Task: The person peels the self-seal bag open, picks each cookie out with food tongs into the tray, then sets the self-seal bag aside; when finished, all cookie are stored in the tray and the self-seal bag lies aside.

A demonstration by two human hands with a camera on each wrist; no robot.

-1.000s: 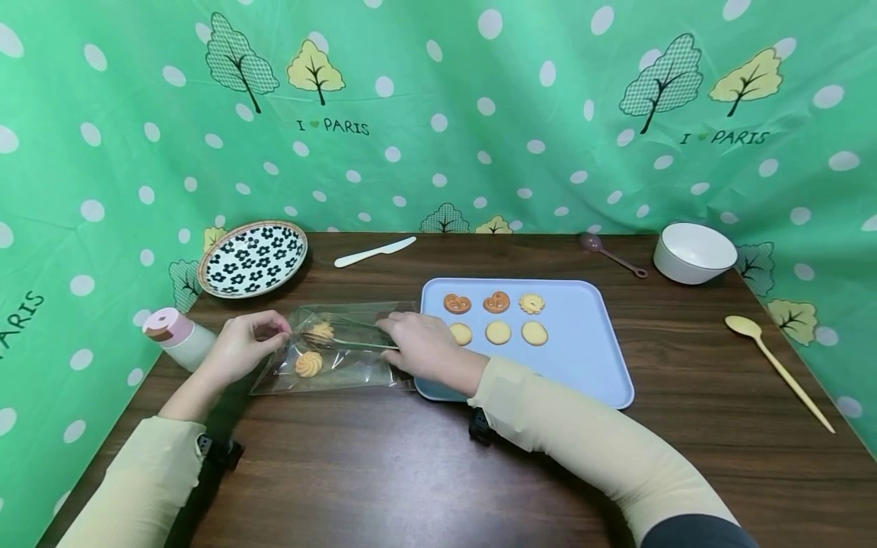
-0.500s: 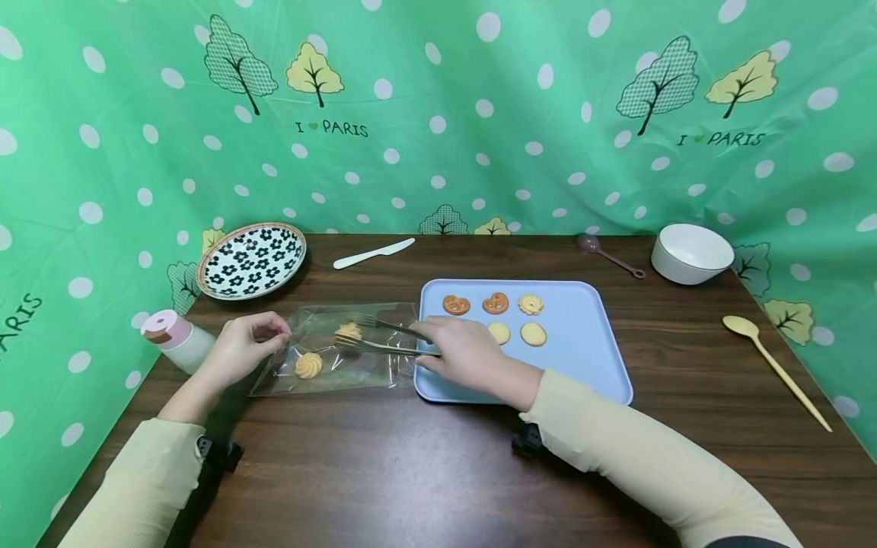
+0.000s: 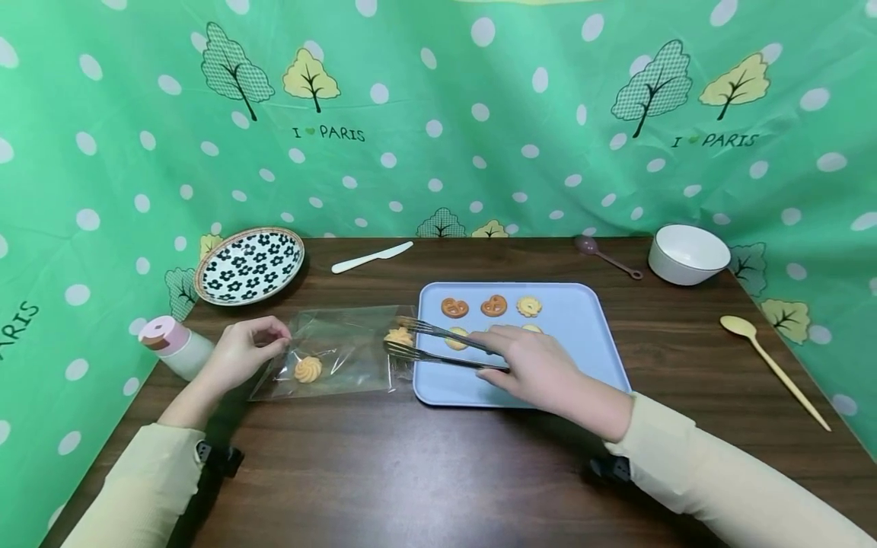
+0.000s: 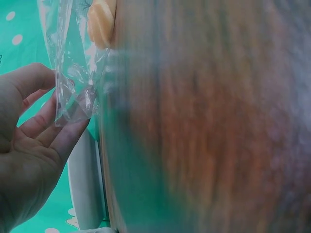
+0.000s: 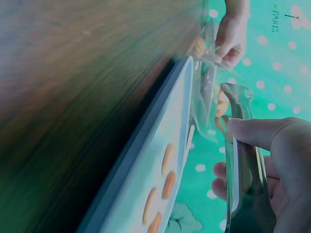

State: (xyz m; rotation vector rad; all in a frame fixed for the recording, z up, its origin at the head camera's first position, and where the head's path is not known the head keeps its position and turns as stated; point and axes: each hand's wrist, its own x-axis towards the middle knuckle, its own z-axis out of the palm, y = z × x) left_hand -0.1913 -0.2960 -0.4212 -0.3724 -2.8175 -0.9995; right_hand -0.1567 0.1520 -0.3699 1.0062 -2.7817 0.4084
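Note:
My left hand (image 3: pixel 248 354) pinches the end of a clear plastic bag (image 3: pixel 356 373); its fingertips and the crinkled film show in the left wrist view. Inside the bag lies a swirl cookie (image 3: pixel 307 370). My right hand (image 3: pixel 530 364) grips metal tongs (image 3: pixel 452 359) over the tray. Between the tong tips is another swirl cookie (image 3: pixel 399 338), at the bag's mouth beside the tray's left edge. That cookie (image 5: pixel 222 103) hangs in the tongs in the right wrist view, clear of the tray surface.
A blue tray (image 3: pixel 575 365) carries pretzel and round cookies (image 3: pixel 493 305), partly hidden by the right hand. Around them are a flowered plate (image 3: pixel 250 266), white knife (image 3: pixel 372 257), brown spoon (image 3: pixel 607 256), white bowl (image 3: pixel 688 255), yellow spoon (image 3: pixel 774 371) and a pink-topped bottle (image 3: pixel 176 346).
My right hand has moved right, drawing the tongs and one swirl cookie from deep in the bag to its mouth. The left hand has stayed at the bag's end; the other cookie has not moved.

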